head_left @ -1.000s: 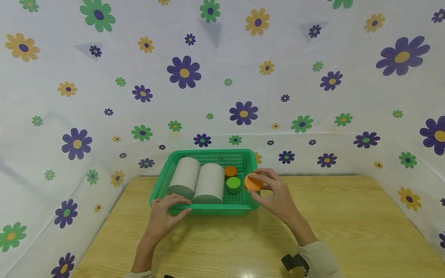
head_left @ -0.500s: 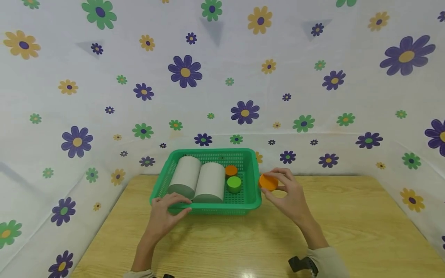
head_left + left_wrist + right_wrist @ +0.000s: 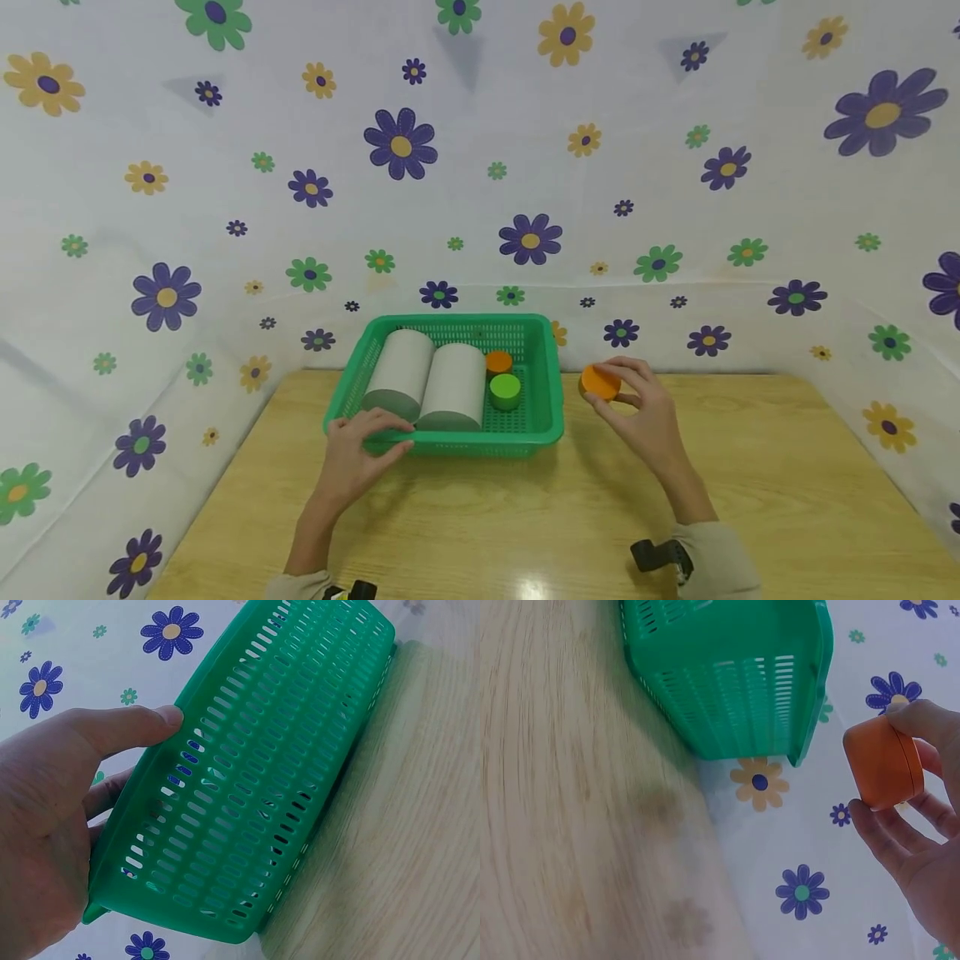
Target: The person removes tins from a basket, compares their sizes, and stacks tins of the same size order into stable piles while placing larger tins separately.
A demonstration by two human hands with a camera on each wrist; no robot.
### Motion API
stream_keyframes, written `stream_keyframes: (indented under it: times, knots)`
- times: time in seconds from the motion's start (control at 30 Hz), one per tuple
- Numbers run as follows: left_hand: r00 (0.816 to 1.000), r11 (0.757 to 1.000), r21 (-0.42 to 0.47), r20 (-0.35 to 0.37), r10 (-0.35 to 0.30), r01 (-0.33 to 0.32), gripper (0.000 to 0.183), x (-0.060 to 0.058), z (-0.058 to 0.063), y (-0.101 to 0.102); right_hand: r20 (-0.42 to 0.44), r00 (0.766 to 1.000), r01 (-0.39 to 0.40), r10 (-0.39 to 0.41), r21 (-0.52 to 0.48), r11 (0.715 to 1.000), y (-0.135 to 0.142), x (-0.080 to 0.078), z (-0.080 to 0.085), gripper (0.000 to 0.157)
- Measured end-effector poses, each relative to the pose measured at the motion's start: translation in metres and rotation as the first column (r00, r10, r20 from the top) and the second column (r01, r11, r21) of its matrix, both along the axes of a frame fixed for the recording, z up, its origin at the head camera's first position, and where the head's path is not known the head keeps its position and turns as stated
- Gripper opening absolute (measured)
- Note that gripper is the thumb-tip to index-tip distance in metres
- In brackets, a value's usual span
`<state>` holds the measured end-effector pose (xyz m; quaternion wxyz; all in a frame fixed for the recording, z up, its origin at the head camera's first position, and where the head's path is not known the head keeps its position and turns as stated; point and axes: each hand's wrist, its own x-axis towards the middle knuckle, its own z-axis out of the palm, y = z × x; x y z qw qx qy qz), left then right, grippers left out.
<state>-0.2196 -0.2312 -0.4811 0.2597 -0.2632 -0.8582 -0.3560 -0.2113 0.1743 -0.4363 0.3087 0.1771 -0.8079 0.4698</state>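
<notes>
My right hand (image 3: 651,417) pinches a small orange round container (image 3: 600,383) between thumb and fingers, to the right of a green plastic basket (image 3: 553,392). In the right wrist view the container (image 3: 881,761) has a smooth side with a thin seam near one end. My left hand (image 3: 358,454) grips the basket's front rim near its left corner. Its thumb lies along the rim in the left wrist view, with other fingers partly hidden behind. Inside the basket lie two white cylinders (image 3: 401,367), a lime-green round container (image 3: 506,390) and another orange round container (image 3: 498,363).
The basket stands on a light wooden table (image 3: 480,517), close to its back edge. A white cloth with printed flowers (image 3: 630,183) hangs behind and along both sides. Black straps with small devices (image 3: 663,558) sit at the wrists.
My right hand has carried the orange container from over the basket's right rim out to the right. The left hand stays on the front rim, and the head view tilts slightly down.
</notes>
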Motion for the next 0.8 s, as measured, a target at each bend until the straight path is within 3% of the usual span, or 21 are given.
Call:
stream_keyframes:
  times: [0.3, 0.8]
  knots:
    - [1.000, 1.000, -0.006, 0.012, -0.004, 0.004, 0.021, -0.002, 0.003, 0.003, 0.054, 0.998, 0.041, -0.039, -0.038, 0.998, 0.025, -0.029, -0.039, 0.040]
    - [1.000, 1.000, -0.020, 0.030, 0.004, -0.004, 0.020, 0.000, 0.002, 0.002, 0.204, 0.975, 0.090, -0.091, 0.013, 0.996, 0.031, -0.035, -0.061, 0.035]
